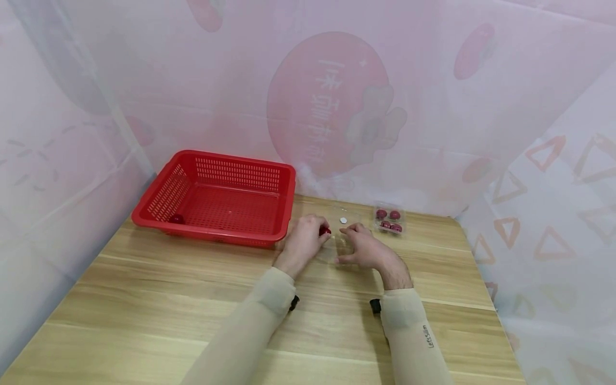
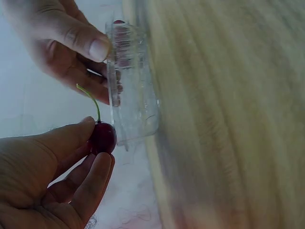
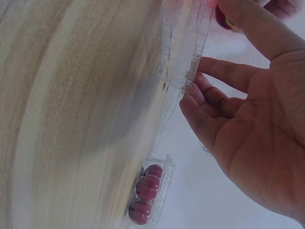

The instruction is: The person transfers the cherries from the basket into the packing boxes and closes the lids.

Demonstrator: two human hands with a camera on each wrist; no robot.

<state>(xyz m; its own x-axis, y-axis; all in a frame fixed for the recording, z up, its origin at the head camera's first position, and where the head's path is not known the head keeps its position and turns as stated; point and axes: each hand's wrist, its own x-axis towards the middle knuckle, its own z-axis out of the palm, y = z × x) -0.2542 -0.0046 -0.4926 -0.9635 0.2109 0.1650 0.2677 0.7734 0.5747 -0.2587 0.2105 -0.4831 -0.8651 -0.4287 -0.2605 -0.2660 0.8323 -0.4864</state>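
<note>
In the head view my left hand point(image 1: 303, 238) is at the left side of a clear plastic box point(image 2: 136, 112). It pinches a dark red cherry point(image 2: 102, 138) between thumb and fingertips. A thin green stem point(image 2: 90, 97) curves up from the fruit, which is right at the box's near end in the left wrist view. My right hand point(image 1: 369, 250) is on the opposite side, its fingers spread and touching the box's edge. The thumb point(image 2: 97, 49) lies along the rim. Behind, the open lid carries a round white sticker point(image 1: 343, 220).
A red slotted basket point(image 1: 216, 233) stands at the left, with a dark red cherry point(image 1: 176, 219) in its near left corner. Back right, another clear box point(image 3: 167, 183) holds several cherries point(image 3: 147, 187). Printed cloth walls point(image 1: 231, 117) enclose the wooden table point(image 1: 183, 299).
</note>
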